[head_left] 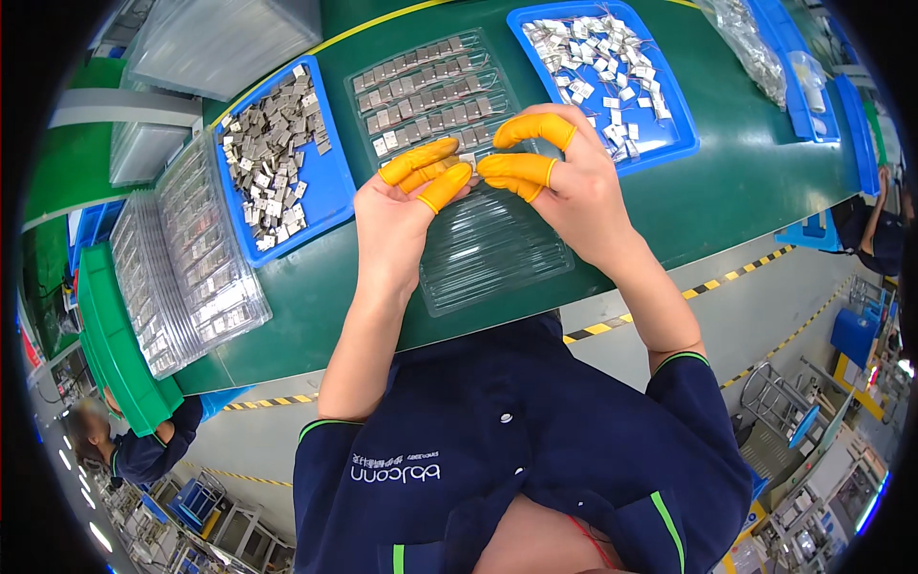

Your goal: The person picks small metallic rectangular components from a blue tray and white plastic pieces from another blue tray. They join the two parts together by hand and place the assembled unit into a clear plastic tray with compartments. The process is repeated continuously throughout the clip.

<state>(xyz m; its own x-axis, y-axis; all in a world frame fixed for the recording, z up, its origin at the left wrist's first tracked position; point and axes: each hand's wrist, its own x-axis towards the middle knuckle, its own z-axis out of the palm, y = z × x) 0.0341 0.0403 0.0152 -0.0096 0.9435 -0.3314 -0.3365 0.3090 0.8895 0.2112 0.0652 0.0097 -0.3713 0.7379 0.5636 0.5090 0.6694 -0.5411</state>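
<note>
Yellow finger cots cover the fingertips of both my hands. My left hand (394,212) and my right hand (581,184) meet in a pinch over a clear plastic blister tray (497,253). Between the fingertips shows a small silver-white piece (468,160), mostly hidden by the fingers. The tray's far half holds rows of small grey metal-cased parts (430,96) with thin wires; its near half shows bare ridges. To the left, a blue tray (337,187) carries a heap of loose grey and silver metal pieces. At the right, another blue tray (674,134) holds white wired connectors.
Stacked clear blister trays with parts (206,249) lean at the left, beside a green bin (120,335). Clear plastic sheets (225,48) are piled far left. A plastic bag (751,48) lies far right on the green table (727,196). Co-workers (143,445) are at both sides.
</note>
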